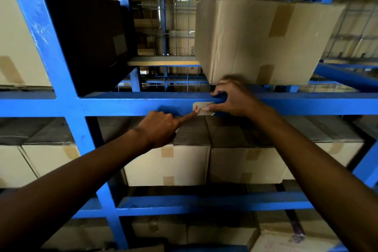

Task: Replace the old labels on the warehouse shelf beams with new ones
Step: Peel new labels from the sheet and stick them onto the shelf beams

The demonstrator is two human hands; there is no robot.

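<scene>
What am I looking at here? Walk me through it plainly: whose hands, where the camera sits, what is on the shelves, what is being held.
One picture, taken by a camera worn on a person's head, looking forward and down at their bare hands. They face a blue metal shelf rack. The left hand points its forefinger at a small pale label with red marks, stuck on the front of the horizontal beam. The right hand has fingers over the beam's top and its thumb on the label. A cardboard box sits on the shelf above; more boxes fill the shelf below. Neither hand grips anything loose.
</scene>
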